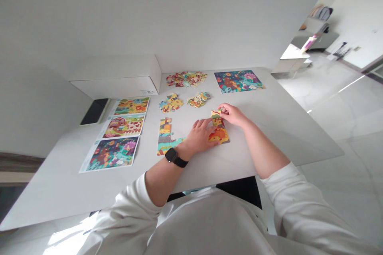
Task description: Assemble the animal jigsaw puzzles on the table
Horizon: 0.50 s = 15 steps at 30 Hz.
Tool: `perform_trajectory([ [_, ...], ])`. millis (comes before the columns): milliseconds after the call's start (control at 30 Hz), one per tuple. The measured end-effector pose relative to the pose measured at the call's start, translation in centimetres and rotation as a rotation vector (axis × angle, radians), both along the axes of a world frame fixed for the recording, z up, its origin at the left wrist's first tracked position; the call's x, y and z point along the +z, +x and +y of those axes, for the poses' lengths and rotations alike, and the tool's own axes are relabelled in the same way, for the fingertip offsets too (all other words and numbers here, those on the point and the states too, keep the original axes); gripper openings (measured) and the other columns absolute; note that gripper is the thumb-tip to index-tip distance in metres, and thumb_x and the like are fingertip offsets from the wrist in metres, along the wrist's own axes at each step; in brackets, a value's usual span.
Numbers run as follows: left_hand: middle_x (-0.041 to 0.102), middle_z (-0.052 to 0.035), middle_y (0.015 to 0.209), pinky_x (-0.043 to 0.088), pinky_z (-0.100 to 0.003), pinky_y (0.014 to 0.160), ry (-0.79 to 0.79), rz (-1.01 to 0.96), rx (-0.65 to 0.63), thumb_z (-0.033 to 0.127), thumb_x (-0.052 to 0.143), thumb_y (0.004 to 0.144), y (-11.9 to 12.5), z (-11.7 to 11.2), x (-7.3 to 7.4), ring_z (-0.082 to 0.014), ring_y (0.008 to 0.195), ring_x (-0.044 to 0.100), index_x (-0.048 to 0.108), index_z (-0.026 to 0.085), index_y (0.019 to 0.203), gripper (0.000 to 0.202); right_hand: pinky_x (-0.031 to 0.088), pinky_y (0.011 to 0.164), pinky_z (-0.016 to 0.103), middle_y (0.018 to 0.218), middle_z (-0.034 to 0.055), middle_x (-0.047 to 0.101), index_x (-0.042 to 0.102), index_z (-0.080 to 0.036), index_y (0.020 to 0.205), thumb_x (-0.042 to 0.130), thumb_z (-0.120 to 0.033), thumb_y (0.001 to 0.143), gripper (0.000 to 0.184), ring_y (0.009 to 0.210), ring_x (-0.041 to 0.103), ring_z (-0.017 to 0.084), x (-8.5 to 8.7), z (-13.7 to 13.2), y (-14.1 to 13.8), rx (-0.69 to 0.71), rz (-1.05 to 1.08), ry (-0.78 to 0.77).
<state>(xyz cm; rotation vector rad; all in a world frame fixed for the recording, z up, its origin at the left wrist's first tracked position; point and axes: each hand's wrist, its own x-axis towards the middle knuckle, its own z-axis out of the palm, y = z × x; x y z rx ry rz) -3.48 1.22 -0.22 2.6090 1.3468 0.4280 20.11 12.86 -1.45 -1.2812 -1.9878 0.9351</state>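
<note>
Puzzle piece: a small yellow, green and red-brown puzzle piece (215,114) at the upper end of the lion section (221,133); whether the two are locked together I cannot tell.
Right hand: the right hand (231,114) has thumb and forefinger drawn narrow, pinching the piece's right-hand side.
Left hand: the left hand (200,137) lies palm down, fingers extended and a little apart, fingertips on or against the lion section's left edge.
Left section: the other joined section (164,140), an L shape, runs partly under the left hand and wrist.
Watch: a black watch (171,155) on the left wrist.
Loose pieces: two small piles, one left (170,103) and one right (199,100), beyond the sections; a larger heap (187,79) by the wall.
Finished-looking puzzle: a dark blue picture (238,81), far right.
Box: a white box (119,85), far left, its inside hidden.
Reference pictures: three printed pictures (123,126) in a column before the box, beside a dark-screened device (95,111).
Table: white table (275,135) under everything.
</note>
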Motion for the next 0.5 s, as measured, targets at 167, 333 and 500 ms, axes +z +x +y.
perform_trajectory([
  [167, 0.046, -0.0100, 0.173, 0.029, -0.063, 0.133, -0.037, 0.032, -0.008, 0.064, 0.070, 0.096, 0.06, 0.02, -0.02, -0.0392, 0.158, 0.042, 0.066, 0.029, 0.151, 0.066, 0.054, 0.082, 0.029, 0.093, 0.0000, 0.076, 0.071, -0.025, 0.119, 0.072, -0.019, 0.092, 0.028, 0.084, 0.073, 0.018, 0.57, -0.51, -0.26, -0.011, -0.122, 0.030],
  [333, 0.045, -0.0101, 0.175, 0.026, -0.062, 0.135, -0.082, 0.059, -0.028, 0.063, 0.066, 0.099, 0.11, 0.07, -0.05, -0.0379, 0.161, 0.039, 0.059, 0.025, 0.158, 0.071, 0.056, 0.087, 0.032, 0.101, 0.0032, 0.078, 0.073, -0.024, 0.122, 0.071, -0.012, 0.093, 0.032, 0.088, 0.073, 0.019, 0.68, -0.58, -0.44, -0.018, -0.214, 0.084],
  [500, 0.049, -0.0108, 0.172, 0.027, -0.061, 0.135, -0.074, 0.041, -0.035, 0.063, 0.063, 0.100, 0.05, 0.09, -0.18, -0.0371, 0.161, 0.040, 0.059, 0.024, 0.158, 0.069, 0.058, 0.094, 0.034, 0.112, 0.0082, 0.075, 0.078, -0.021, 0.121, 0.073, -0.009, 0.091, 0.033, 0.089, 0.071, 0.019, 0.41, -0.46, -0.53, -0.032, -0.273, 0.165],
])
